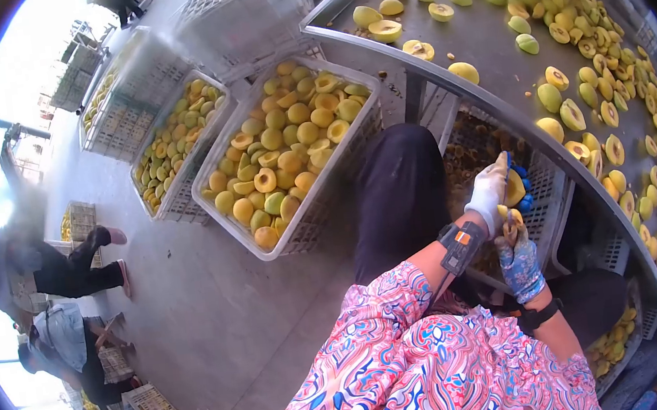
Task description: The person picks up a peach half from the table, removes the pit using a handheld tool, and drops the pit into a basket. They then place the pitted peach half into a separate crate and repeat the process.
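Right grip (521, 262) clamped on a fruit (514, 224), left grip (490, 189) hard to tell, crate (549, 202) below

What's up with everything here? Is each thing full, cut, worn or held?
Left hand: gloved, closed on a yellow fruit.
Right hand: gloved, closed on a fruit piece.
Wrist device: strapped on.
Metal table: partly covered.
Table fruit: some halved, some seemingly whole.
Near crate: open-topped, full of crate fruit.
Crate to its left: also full.
Brown bits: lying below the table edge.
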### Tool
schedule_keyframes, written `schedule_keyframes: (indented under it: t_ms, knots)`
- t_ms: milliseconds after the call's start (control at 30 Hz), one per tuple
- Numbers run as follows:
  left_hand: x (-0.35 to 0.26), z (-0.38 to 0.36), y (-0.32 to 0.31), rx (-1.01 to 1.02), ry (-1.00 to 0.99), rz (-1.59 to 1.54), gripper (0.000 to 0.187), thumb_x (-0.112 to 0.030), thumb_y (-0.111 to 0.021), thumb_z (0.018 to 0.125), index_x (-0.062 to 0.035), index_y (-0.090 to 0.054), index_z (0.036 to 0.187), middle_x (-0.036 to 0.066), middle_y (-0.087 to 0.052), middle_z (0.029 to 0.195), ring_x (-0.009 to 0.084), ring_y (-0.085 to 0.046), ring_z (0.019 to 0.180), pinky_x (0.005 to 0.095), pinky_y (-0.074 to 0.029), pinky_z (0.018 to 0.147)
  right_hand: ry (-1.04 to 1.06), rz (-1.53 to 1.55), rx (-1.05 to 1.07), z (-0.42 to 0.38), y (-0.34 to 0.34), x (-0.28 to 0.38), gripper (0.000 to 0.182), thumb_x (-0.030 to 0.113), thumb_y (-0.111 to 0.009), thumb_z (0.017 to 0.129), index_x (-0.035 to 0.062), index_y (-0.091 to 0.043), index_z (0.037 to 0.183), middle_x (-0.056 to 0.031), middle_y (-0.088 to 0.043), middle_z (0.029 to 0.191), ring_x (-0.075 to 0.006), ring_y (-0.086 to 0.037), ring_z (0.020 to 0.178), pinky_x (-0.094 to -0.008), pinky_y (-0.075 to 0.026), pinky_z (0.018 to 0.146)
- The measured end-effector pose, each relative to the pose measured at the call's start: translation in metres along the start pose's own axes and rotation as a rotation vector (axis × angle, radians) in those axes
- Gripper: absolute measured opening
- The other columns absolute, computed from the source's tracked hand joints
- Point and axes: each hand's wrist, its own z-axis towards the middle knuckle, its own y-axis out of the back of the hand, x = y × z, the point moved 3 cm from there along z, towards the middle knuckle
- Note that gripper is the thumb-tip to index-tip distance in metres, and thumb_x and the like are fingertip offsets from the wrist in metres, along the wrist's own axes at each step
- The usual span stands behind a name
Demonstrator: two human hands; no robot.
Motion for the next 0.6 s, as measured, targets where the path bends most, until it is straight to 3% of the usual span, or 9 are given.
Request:
schedule_keyframes:
  t_ms: [33, 133, 167, 267, 300, 400, 467, 533, 600]
  knots:
    - [-0.004, -0.002, 0.001, -0.033, 0.006, -0.021, 0.041, -0.045, -0.054, 0.095, -0.0051, -0.062, 0.091, 0.008, -0.062, 0.077, 0.0194, -0.062, 0.063, 0.0325, -0.053, 0.051, 0.068, -0.080, 0.019, -0.002, 0.002, -0.001, 0.047, 0.024, -0.057, 0.095, -0.0054, -0.046, 0.129, -0.0238, -0.060, 0.119, -0.0347, -0.062, 0.104, -0.0375, -0.047, 0.087]
    - [-0.028, -0.018, 0.002, -0.097, -0.284, 0.452, 0.032, -0.036, -0.060, 0.093, -0.0049, -0.061, 0.101, 0.005, -0.060, 0.078, 0.0131, -0.056, 0.066, 0.0282, -0.047, 0.058, -0.255, 0.042, -0.175, 0.003, 0.015, -0.022, 0.049, 0.027, -0.056, 0.095, -0.0053, -0.045, 0.130, -0.0253, -0.060, 0.117, -0.0354, -0.061, 0.107, -0.0367, -0.047, 0.088]
    - [-0.036, -0.024, 0.001, -0.121, -0.379, 0.612, 0.031, -0.033, -0.062, 0.092, -0.0048, -0.060, 0.105, 0.004, -0.060, 0.078, 0.0109, -0.053, 0.067, 0.0268, -0.045, 0.060, -0.392, -0.085, -0.013, -0.001, 0.016, -0.059, 0.047, 0.026, -0.053, 0.096, -0.0060, -0.045, 0.129, -0.0279, -0.061, 0.111, -0.0392, -0.060, 0.106, -0.0403, -0.048, 0.087]
    - [-0.057, -0.038, -0.003, -0.054, -0.517, 0.575, 0.032, -0.033, -0.062, 0.092, -0.0067, -0.060, 0.111, 0.004, -0.061, 0.079, 0.0119, -0.054, 0.069, 0.0298, -0.046, 0.062, -0.242, -0.654, 0.511, -0.017, 0.011, -0.103, 0.043, 0.027, -0.051, 0.095, -0.0049, -0.050, 0.124, -0.0306, -0.062, 0.105, -0.0448, -0.059, 0.101, -0.0461, -0.049, 0.084]
    - [-0.069, -0.045, -0.005, -0.040, -0.471, 0.545, 0.034, -0.032, -0.058, 0.094, -0.0065, -0.059, 0.115, 0.004, -0.061, 0.087, 0.0117, -0.055, 0.076, 0.0274, -0.046, 0.067, -0.414, -0.535, 0.465, -0.013, 0.013, -0.092, 0.043, 0.030, -0.050, 0.094, -0.0029, -0.053, 0.120, -0.0312, -0.061, 0.103, -0.0475, -0.058, 0.097, -0.0504, -0.048, 0.082]
    - [-0.095, -0.048, 0.019, 0.159, -0.638, 0.238, 0.034, -0.030, -0.054, 0.096, -0.0061, -0.057, 0.120, 0.003, -0.060, 0.096, 0.0111, -0.055, 0.084, 0.0245, -0.045, 0.074, -0.249, -0.661, 0.710, -0.014, 0.008, -0.098, 0.040, 0.031, -0.049, 0.093, 0.0001, -0.056, 0.118, -0.0303, -0.062, 0.100, -0.0460, -0.059, 0.095, -0.0502, -0.048, 0.081]
    - [-0.126, -0.070, 0.039, 0.156, -0.594, 0.225, 0.032, -0.024, -0.049, 0.099, -0.0057, -0.055, 0.125, 0.001, -0.059, 0.101, 0.0091, -0.054, 0.089, 0.0232, -0.044, 0.079, -0.258, -0.621, 0.691, -0.019, 0.008, -0.101, 0.036, 0.027, -0.048, 0.093, 0.0007, -0.058, 0.116, -0.0296, -0.062, 0.099, -0.0450, -0.059, 0.094, -0.0500, -0.049, 0.080]
    - [-0.152, -0.085, 0.076, 0.055, -0.714, 0.301, 0.030, -0.018, -0.052, 0.098, -0.0054, -0.055, 0.125, 0.001, -0.060, 0.100, 0.0077, -0.054, 0.086, 0.0230, -0.046, 0.075, -0.260, -0.637, 0.779, -0.016, 0.001, -0.101, 0.034, 0.025, -0.047, 0.093, 0.0006, -0.060, 0.112, -0.0293, -0.062, 0.099, -0.0445, -0.060, 0.093, -0.0500, -0.049, 0.080]
    - [-0.176, -0.097, 0.121, -0.207, -0.876, 0.458, 0.027, -0.016, -0.059, 0.094, -0.0036, -0.059, 0.118, -0.002, -0.058, 0.095, 0.0052, -0.050, 0.083, 0.0207, -0.044, 0.072, -0.280, -0.713, 0.956, -0.017, -0.002, -0.100, 0.033, 0.024, -0.047, 0.093, -0.0002, -0.063, 0.108, -0.0294, -0.062, 0.099, -0.0445, -0.060, 0.093, -0.0501, -0.049, 0.081]
